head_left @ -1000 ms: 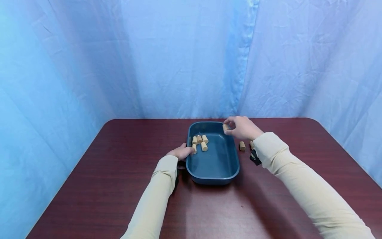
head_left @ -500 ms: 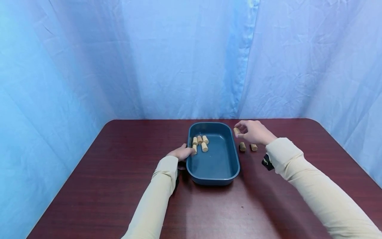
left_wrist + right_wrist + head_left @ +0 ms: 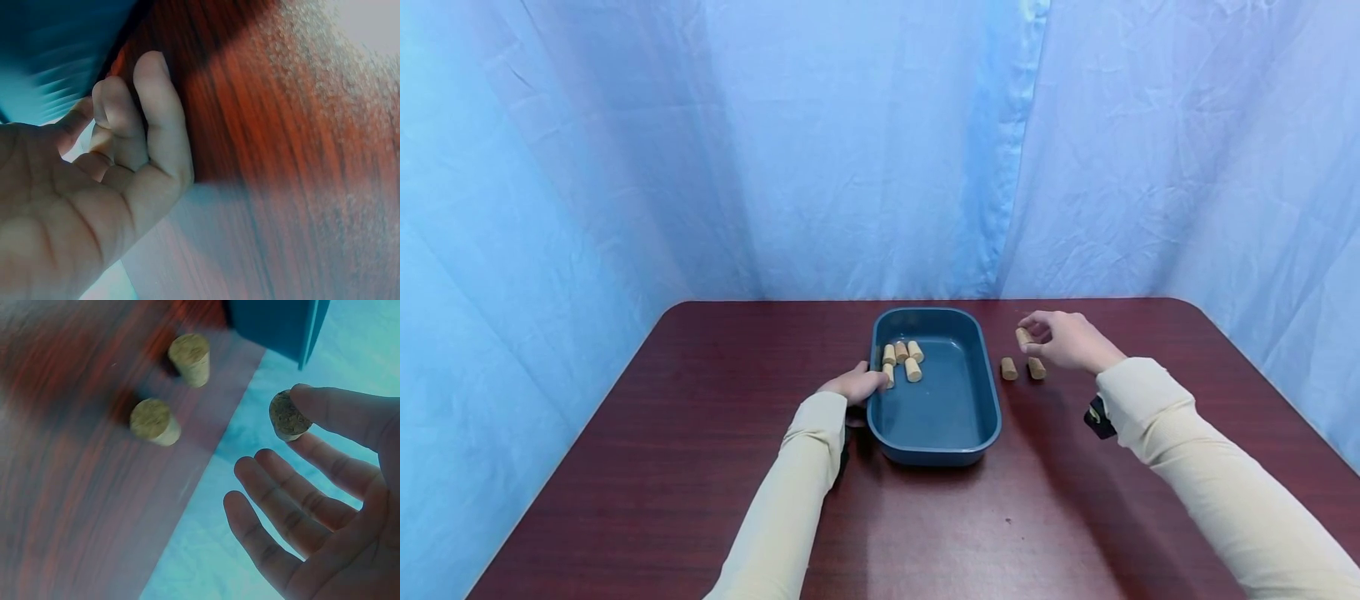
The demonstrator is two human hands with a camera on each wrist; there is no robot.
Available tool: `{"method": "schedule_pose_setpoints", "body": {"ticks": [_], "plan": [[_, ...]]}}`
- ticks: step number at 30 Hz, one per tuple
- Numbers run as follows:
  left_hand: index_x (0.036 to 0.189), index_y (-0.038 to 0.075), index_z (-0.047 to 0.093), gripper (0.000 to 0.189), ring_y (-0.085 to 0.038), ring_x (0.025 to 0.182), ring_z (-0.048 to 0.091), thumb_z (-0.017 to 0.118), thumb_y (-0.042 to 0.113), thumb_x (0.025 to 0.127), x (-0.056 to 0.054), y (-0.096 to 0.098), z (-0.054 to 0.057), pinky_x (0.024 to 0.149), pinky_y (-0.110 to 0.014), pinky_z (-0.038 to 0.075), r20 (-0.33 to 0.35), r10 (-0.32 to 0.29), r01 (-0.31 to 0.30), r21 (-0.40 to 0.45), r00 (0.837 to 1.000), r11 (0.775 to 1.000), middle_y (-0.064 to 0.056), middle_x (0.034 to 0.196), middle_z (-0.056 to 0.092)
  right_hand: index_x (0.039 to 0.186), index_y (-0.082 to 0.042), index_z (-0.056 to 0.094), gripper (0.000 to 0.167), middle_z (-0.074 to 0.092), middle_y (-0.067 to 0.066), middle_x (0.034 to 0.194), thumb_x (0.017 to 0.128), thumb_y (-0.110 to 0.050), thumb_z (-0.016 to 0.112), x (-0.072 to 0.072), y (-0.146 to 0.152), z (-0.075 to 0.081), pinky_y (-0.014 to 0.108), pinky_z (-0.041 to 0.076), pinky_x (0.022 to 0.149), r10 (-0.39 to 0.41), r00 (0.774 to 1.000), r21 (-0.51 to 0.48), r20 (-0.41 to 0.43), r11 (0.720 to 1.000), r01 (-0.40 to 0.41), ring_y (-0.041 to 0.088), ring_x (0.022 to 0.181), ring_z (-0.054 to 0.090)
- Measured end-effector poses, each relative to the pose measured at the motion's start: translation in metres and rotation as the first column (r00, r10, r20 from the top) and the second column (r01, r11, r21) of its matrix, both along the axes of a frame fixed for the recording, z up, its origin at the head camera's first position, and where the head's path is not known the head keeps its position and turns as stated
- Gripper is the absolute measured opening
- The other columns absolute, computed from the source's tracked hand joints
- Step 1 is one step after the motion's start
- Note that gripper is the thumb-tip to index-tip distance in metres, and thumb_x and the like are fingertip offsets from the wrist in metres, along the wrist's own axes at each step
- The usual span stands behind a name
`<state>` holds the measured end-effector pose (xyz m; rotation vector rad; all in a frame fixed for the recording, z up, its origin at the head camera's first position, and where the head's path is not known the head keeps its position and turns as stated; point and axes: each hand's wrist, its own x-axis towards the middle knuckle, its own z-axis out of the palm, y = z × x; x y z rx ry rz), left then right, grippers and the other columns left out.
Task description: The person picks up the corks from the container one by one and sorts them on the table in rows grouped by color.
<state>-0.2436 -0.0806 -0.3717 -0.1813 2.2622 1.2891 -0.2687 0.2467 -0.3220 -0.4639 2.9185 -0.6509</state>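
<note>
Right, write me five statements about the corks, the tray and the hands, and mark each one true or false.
1. The right hand pinches a cork between finger and thumb. True.
2. That cork is held over the tray. False: it is off to the tray's right.
3. Two other corks sit on the table to the right of the tray. True.
4. The corks inside the tray are grouped toward its right wall. False: they are grouped toward its left wall.
5. The left hand is at the left side of the tray. True.
</note>
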Motion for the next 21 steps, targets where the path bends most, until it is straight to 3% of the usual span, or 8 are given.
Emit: {"method": "schedule_pose_setpoints", "body": {"ticks": [21], "plan": [[0.151,0.007,0.034,0.066,-0.034,0.116,0.056,0.049,0.022,0.089,0.000,-0.001,0.000,0.090,-0.052,0.053,0.003,0.002,-0.002,0.007,1.000,1.000,-0.022,0.145,0.046,0.126,0.013,0.059,0.040,0.067,0.027,0.109,0.093,-0.008,0.067,0.003,0.044,-0.023,0.055,0.050,0.086,-0.044,0.999,0.024,-0.005,0.999,0.044,0.046,0.103,0.062]]}}
